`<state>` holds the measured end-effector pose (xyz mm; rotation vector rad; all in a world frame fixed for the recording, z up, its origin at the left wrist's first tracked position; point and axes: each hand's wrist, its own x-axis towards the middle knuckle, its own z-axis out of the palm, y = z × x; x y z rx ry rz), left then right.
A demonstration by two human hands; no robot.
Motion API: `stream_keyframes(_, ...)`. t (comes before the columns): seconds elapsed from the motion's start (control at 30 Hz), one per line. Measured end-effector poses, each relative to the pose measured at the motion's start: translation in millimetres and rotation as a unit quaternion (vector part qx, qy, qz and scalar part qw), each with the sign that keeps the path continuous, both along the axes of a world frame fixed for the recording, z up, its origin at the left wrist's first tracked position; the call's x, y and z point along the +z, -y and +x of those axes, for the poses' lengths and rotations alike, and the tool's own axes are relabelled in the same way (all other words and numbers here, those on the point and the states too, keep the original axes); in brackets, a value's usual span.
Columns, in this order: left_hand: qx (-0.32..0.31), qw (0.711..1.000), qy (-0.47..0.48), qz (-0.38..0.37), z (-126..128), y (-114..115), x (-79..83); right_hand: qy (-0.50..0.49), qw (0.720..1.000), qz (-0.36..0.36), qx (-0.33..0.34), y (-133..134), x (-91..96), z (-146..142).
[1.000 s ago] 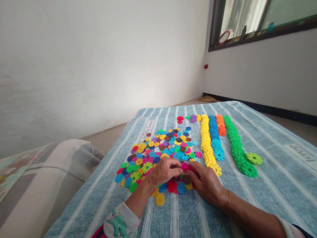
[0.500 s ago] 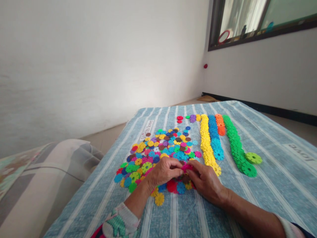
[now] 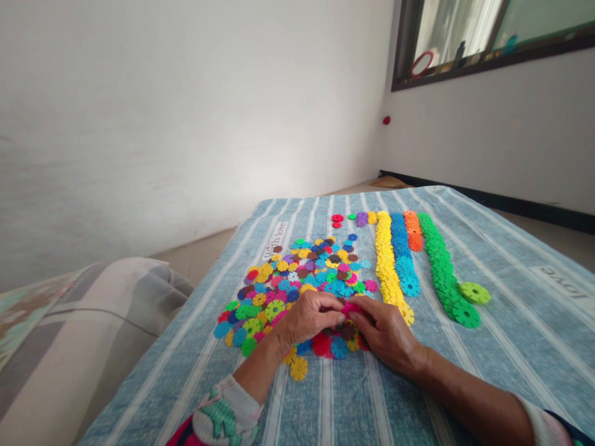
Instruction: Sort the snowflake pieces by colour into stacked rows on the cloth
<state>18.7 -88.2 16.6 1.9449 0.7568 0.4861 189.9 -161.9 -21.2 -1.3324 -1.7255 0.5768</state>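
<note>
My left hand [image 3: 309, 319] and my right hand [image 3: 387, 337] meet over the near edge of a loose pile of coloured snowflake discs [image 3: 297, 279]. Both pinch the same pink discs [image 3: 349, 308] between their fingertips, just above the pile. Right of the pile lie sorted rows of discs: a yellow row [image 3: 388, 263], a blue row [image 3: 402, 254], a short orange row [image 3: 413, 230] and a green row [image 3: 441, 266]. Everything rests on a blue striped cloth [image 3: 502, 322].
A few single discs, red, green and purple [image 3: 348, 218], lie at the far end of the rows. A grey and white cushion [image 3: 93, 328] lies to the left of the cloth. White walls stand behind, with a dark-framed window [image 3: 488, 37] at upper right.
Both hands stay together on the pink discs with only small finger shifts. The view has tilted slightly, so everything sits a little lower-left than before.
</note>
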Motion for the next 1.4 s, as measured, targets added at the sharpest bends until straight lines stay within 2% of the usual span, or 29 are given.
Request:
stream_keyframes(0.13,0.02,0.999,-0.026,0.033,-2,-4,1.2,-0.033,0.999,-0.013,-0.021,0,0.9,0)
stream_keyframes(0.3,0.078,0.99,-0.065,0.096,-7,-10,0.5,-0.039,0.998,-0.006,-0.053,-3,0.8,3)
stream_keyframes(0.57,-0.003,0.978,-0.118,0.17,-6,-11,-1.1,-0.028,0.998,-0.01,-0.053,-4,-4.5,6)
stream_keyframes(0.83,0.003,0.977,-0.134,0.165,-7,-13,-5.1,-0.01,0.999,-0.005,-0.053,-4,-2.4,4)
stream_keyframes(1.1,0.024,0.967,-0.144,0.207,-6,-19,-9.2,0.011,0.998,0.0,-0.065,-10,10.5,6)
stream_keyframes(1.27,0.023,0.961,-0.159,0.227,-7,-23,-12.2,0.064,0.995,-0.001,-0.081,-21,28.2,30)
stream_keyframes(1.33,0.028,0.962,-0.159,0.219,-7,-23,-13.4,0.087,0.992,-0.013,-0.093,-27,35.9,49)
stream_keyframes(1.4,0.036,0.964,-0.158,0.21,-7,-23,-14.5,0.114,0.984,-0.034,-0.136,-35,41.9,75)
